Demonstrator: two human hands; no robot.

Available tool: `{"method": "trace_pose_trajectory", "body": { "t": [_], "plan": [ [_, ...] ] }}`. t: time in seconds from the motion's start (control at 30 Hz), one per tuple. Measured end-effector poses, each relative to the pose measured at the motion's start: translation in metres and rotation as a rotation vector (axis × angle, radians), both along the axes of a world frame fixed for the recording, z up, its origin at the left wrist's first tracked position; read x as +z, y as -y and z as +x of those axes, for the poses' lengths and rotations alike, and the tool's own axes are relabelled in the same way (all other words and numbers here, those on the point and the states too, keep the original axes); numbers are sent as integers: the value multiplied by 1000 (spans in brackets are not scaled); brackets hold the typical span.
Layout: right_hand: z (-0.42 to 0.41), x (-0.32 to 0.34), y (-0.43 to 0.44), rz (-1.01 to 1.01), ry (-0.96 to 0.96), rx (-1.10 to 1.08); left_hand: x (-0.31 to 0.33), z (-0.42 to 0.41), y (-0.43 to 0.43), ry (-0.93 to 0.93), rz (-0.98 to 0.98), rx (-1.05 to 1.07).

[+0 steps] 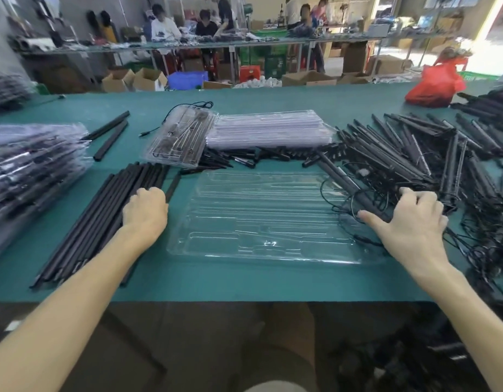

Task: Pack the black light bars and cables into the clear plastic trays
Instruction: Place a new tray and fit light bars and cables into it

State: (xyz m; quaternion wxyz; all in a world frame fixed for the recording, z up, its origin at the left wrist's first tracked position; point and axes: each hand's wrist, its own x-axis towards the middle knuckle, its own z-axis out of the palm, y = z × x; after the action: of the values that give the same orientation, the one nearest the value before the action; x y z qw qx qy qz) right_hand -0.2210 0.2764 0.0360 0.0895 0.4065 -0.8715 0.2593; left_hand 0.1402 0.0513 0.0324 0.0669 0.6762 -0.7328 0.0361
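An empty clear plastic tray (261,219) lies in front of me on the green table. My left hand (145,211) rests with curled fingers on a row of plain black bars (103,216) to the tray's left; whether it grips one I cannot tell. My right hand (408,219) grips a black light bar with cable (346,185) that slants over the tray's right end. A large heap of black light bars and tangled cables (431,165) spreads to the right.
A stack of empty clear trays (268,130) and one packed tray (179,137) lie behind. Filled trays are piled at the left (32,171). Two loose bars (110,137), small black parts (244,158) and a red bag (434,86) are also on the table.
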Motion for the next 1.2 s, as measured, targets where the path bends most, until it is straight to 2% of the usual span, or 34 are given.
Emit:
{"method": "trace_pose_trajectory", "body": {
  "t": [0.17, 0.27, 0.37, 0.47, 0.53, 0.63, 0.8, 0.93, 1.2],
  "plan": [
    [10, -4, -9, -199, -117, 52, 9, -4, -6, -43, 3, -22],
    [24, -4, -10, -252, -207, 268, 18, -10, -10, -102, -45, -30],
    [39, -4, -4, -191, -228, 538, 27, -19, -15, -129, -86, -64],
    [52, -9, 5, -35, -86, 650, 37, -31, -20, -168, -112, -123],
    [55, -15, 12, 67, -57, 647, 42, -41, -23, -265, -116, -228],
    [56, -18, 15, 115, -32, 595, 45, -57, -33, -426, -28, -469],
    [53, -18, 12, 150, -6, 551, 21, -82, -55, -516, 87, -727],
    [50, -15, 8, 161, -8, 513, -3, -95, -61, -457, 107, -778],
    [30, -18, 7, 173, 60, 400, -14, -86, -53, -416, 57, -749]
  ]
}}
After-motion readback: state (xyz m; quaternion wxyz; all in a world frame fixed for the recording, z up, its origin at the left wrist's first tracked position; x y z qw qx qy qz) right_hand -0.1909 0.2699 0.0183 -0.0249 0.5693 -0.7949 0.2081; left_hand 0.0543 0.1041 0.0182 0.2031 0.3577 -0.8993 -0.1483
